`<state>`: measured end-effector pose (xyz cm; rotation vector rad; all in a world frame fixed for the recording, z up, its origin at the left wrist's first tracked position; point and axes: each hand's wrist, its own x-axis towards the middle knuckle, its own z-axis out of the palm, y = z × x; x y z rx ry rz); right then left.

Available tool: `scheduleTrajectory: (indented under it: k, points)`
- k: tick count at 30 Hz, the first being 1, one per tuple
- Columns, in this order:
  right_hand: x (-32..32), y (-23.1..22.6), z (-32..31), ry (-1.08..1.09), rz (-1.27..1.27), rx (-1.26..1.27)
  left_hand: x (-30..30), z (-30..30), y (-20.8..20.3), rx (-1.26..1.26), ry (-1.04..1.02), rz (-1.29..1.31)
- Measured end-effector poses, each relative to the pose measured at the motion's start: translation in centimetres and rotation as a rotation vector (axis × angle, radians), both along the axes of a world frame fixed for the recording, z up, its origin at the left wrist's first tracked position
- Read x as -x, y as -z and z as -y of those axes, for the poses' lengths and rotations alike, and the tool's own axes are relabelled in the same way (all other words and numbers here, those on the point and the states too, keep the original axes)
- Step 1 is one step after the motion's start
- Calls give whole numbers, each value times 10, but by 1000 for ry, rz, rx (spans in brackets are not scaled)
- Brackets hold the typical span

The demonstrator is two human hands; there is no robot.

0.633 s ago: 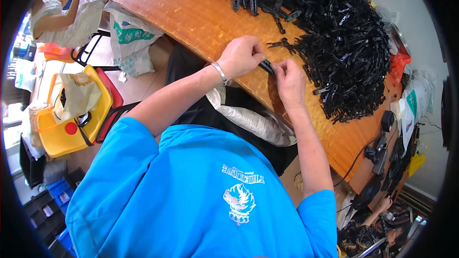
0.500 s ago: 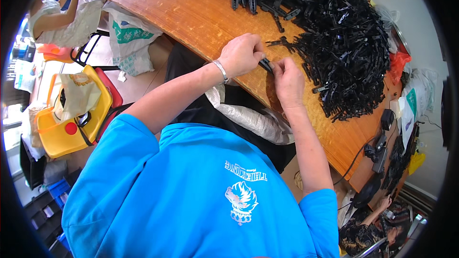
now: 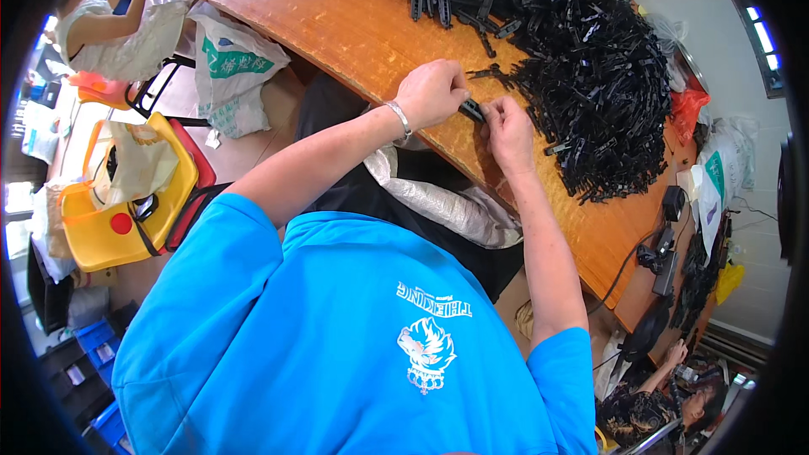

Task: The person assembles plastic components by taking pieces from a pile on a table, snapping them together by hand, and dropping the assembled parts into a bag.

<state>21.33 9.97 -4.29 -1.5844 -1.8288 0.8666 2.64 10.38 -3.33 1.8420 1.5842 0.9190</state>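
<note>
Between my two hands is a small black plastic clip-like part (image 3: 473,110), held just above the near edge of the wooden table. My left hand (image 3: 431,94), with a silver bracelet at its wrist, pinches one end. The fingertips of my right hand (image 3: 509,135) are closed on the other end. Both hands partly cover the part, so its full shape is hidden. Beyond them a big heap of similar black plastic parts (image 3: 581,76) spreads over the table (image 3: 337,17), its nearest loose pieces lying close to my fingers.
A silvery sack (image 3: 438,211) hangs below the table edge by my lap. To the left are a yellow chair (image 3: 93,232) with a bag, a white woven sack (image 3: 232,76) and a seated person. Another person (image 3: 649,409) sits at lower right. Cables and a black adapter (image 3: 672,202) lie at the right.
Both hands stay pinched on the black part, which now shows a little more of its flat face between the fingers. The whole view has shifted slightly.
</note>
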Motion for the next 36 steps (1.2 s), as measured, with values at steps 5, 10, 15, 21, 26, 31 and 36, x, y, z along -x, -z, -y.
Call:
scheduleTrajectory:
  k: [5, 10, 15, 21, 26, 31, 36]
  points:
    - [-1, 7, -3, -8, 26, -36, 2, -2, 5, 13, 22, 31]
    - [0, 3, -2, -9, 38, -43, 0, 1, 3, 24, 0, 21]
    - [2, -3, -5, -33, 114, -18, -1, 2, 1, 70, -30, -17]
    - [5, -13, -5, -74, 301, -31, -5, 6, 5, 35, -44, -82]
    - [2, -11, -2, -75, 269, -69, -1, 10, 9, 0, 11, -36]
    - [3, -10, 37, -226, 114, -85, 19, 64, -4, -96, 64, 28]
    - [-1, -20, 29, -200, 19, 90, 41, 120, 16, -206, 67, 116]
